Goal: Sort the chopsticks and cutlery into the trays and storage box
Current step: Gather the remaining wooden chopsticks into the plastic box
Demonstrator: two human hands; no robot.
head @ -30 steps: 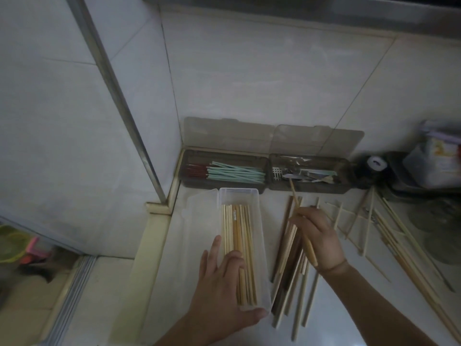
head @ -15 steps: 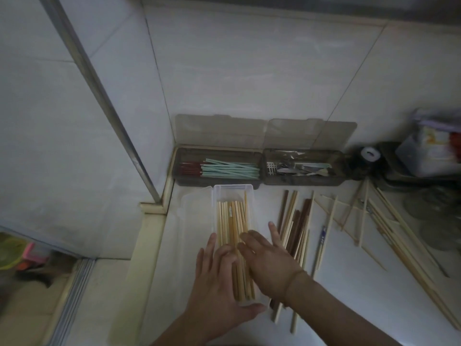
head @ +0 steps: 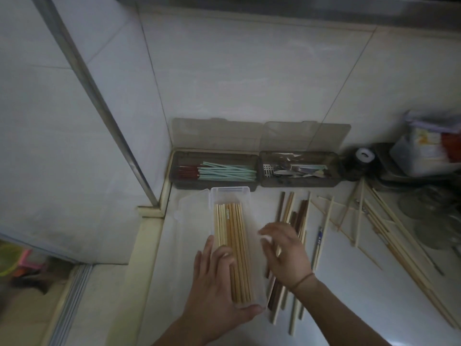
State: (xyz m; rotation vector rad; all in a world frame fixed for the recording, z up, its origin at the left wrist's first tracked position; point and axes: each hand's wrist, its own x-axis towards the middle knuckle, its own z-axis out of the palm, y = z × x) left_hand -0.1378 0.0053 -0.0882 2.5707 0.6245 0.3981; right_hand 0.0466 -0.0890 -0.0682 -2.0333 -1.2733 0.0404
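Observation:
A clear storage box (head: pixel 229 190) lies lengthwise on the white counter, holding several light wooden chopsticks (head: pixel 237 233). My left hand (head: pixel 214 278) rests flat on the box's near half, fingers straight, thumb against its near end. My right hand (head: pixel 284 253) hovers just right of the box over a loose pile of brown and light chopsticks (head: pixel 289 208), fingers relaxed and blurred. By the wall stand two dark trays: the left tray (head: pixel 214 156) holds teal and red chopsticks (head: pixel 227 168), the right tray (head: pixel 299 184) holds metal cutlery (head: pixel 294 171).
More long light chopsticks (head: pixel 399 245) lie scattered to the right. A black jar (head: pixel 363 158), plastic containers (head: pixel 424 153) and mesh strainers (head: pixel 436 221) crowd the far right. The counter ends at a raised edge (head: pixel 147 245) on the left, beside a metal post (head: pixel 99 96).
My right hand held a chopstick over the pile, laid it in the box, and has now moved back right above the pile. My left hand stayed on the box.

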